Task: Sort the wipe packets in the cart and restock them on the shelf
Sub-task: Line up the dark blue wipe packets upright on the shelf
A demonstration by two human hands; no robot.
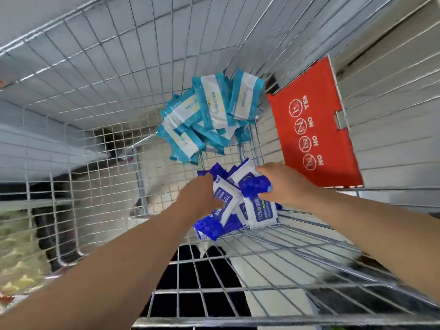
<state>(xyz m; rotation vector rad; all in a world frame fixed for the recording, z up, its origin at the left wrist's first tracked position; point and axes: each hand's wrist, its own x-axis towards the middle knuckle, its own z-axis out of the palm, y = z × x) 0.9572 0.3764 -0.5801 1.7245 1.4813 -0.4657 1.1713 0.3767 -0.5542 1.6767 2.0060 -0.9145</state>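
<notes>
both hands are down in the wire cart [95, 96], in the near heap of dark blue wipe packets [258, 211]. right hand [283, 184] has its fingers curled round one. left hand [202, 198] is buried in the pile, can't tell if it's gripping. further back sits a separate heap of teal wipe packets [204, 115]. red panel [314, 129] on the right wall, pale floor [166, 172] showing through the mesh.
</notes>
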